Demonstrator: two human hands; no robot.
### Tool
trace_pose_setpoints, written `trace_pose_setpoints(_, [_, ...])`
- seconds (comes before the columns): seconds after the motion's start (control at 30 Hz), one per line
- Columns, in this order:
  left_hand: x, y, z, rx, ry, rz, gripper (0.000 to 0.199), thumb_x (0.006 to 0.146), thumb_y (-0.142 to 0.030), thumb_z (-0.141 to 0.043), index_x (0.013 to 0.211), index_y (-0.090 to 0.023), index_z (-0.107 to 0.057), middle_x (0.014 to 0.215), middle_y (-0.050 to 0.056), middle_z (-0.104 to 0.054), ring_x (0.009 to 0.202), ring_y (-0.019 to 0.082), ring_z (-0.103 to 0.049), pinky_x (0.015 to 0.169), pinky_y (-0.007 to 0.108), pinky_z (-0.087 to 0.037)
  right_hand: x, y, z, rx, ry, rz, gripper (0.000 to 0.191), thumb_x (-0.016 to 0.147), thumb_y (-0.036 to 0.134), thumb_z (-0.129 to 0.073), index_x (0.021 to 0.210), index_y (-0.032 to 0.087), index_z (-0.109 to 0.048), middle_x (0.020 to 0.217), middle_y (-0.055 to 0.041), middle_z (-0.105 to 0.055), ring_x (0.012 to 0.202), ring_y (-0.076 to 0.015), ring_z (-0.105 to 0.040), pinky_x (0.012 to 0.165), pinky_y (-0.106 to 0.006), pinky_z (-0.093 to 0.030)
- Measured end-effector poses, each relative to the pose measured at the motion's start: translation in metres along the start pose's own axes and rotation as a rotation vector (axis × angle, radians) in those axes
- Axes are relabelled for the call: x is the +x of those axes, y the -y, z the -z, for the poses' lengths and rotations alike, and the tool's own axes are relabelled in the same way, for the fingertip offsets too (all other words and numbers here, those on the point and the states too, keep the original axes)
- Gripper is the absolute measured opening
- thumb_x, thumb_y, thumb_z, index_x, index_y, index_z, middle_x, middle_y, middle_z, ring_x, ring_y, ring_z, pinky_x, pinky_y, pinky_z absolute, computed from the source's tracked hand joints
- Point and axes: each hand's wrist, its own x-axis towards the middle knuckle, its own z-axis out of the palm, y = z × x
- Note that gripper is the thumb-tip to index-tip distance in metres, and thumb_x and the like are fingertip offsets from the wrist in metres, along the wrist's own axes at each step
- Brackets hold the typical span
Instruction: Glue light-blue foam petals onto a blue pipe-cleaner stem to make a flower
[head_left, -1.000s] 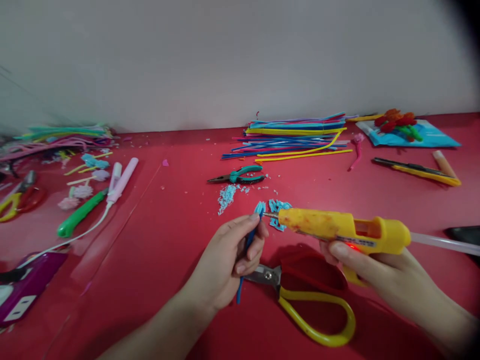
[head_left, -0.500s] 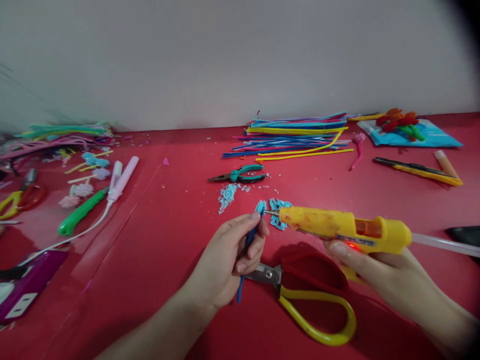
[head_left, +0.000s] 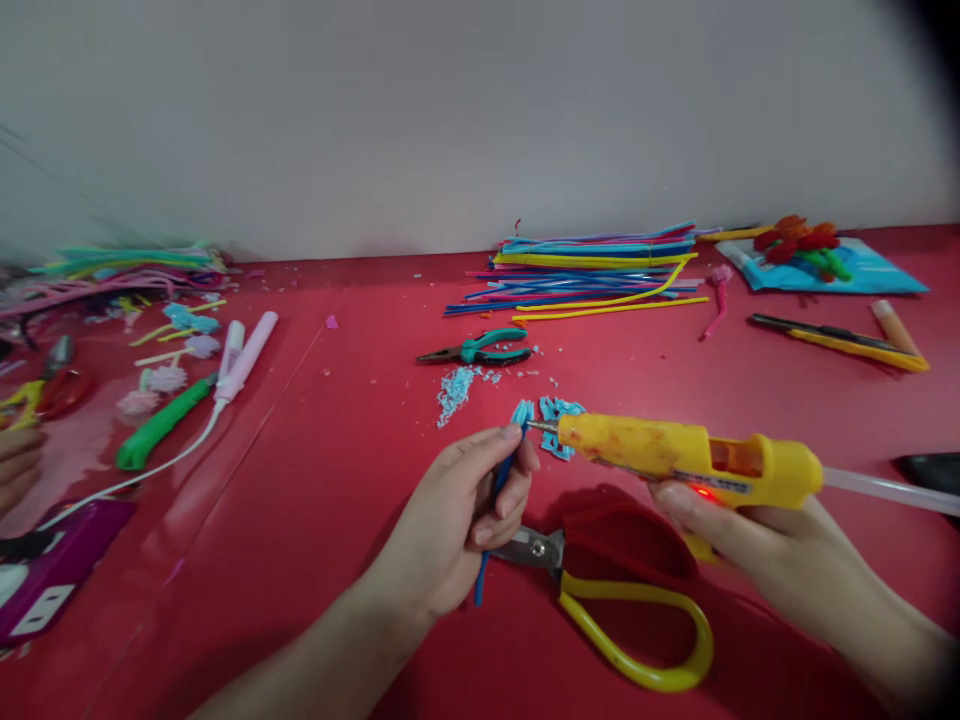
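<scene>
My left hand [head_left: 472, 510] pinches a blue pipe cleaner [head_left: 504, 472], whose lower end sticks out below the fingers. Light blue strips [head_left: 523, 411] show at its upper end; whether they are fixed to it I cannot tell. In my right hand [head_left: 739, 545] is a yellow hot glue gun [head_left: 637, 445], with a red light on and a clear glue stick [head_left: 885, 490] out the back. Its metal nozzle points left, at the top of the pipe cleaner, seemingly touching it. Light blue cut pieces [head_left: 556, 440] lie behind the nozzle. Scissors [head_left: 637, 640] with red and yellow handles lie beneath my hands.
Teal-handled pliers [head_left: 495, 348] lie beyond my hands beside blue clippings [head_left: 454, 392]. Bundled pipe cleaners [head_left: 600, 262] rest along the wall. At left are a pink corded tool [head_left: 249, 355], a green-handled tool [head_left: 161, 425], a purple box [head_left: 67, 570] and another person's hand [head_left: 19, 465].
Another person's hand has come in at the left edge, by the smaller scissors. My hands, the glue gun and the pipe cleaner have hardly moved.
</scene>
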Motion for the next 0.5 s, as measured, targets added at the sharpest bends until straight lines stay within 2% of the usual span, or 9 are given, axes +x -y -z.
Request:
trace_pose_setpoints(0.17, [0.000,0.001,0.001,0.030,-0.011,-0.010,0.025,0.087,-0.031,-0.046,0.071,-0.014,-0.056,0.044,-0.007,-0.040,0.031,0.001,-0.021,0.033,0.014,-0.016,0.004,0.000,0.003,-0.069,0.105,0.099,0.036,0.076,0.050,-0.057,0.095,0.023,-0.072,0.089,-0.0046,-0.073,0.081,-0.0234,-0.067,0.074,-0.030,-0.055])
trace_pose_setpoints(0.27, [0.000,0.000,0.001,0.043,-0.026,-0.028,0.027,0.087,-0.032,-0.046,0.070,-0.014,-0.056,0.044,-0.007,-0.039,0.031,0.000,-0.020,0.034,0.014,-0.016,0.006,-0.003,0.005,-0.092,0.159,0.137,0.034,0.078,0.048,-0.056,0.097,0.023,-0.071,0.089,-0.0053,-0.073,0.082,-0.0237,-0.067,0.074,-0.030,-0.055])
trace_pose_setpoints(0.43, [0.001,-0.002,0.001,0.050,-0.053,-0.062,0.027,0.088,-0.032,-0.046,0.071,-0.014,-0.056,0.044,-0.007,-0.038,0.031,0.000,-0.021,0.034,0.015,-0.015,0.009,-0.004,0.010,-0.002,0.071,0.043,0.032,0.075,0.051,-0.057,0.083,0.022,-0.069,0.073,-0.0035,-0.069,0.065,-0.0199,-0.063,0.055,-0.025,-0.053])
trace_pose_setpoints(0.5, [0.002,-0.002,0.001,0.064,-0.057,-0.072,0.027,0.088,-0.033,-0.045,0.072,-0.014,-0.056,0.045,-0.007,-0.038,0.032,0.000,-0.021,0.034,0.016,-0.015,0.015,-0.004,0.014,0.005,0.035,0.012,0.025,0.072,0.045,-0.060,0.081,0.022,-0.066,0.075,-0.0025,-0.068,0.067,-0.0194,-0.062,0.056,-0.024,-0.051])
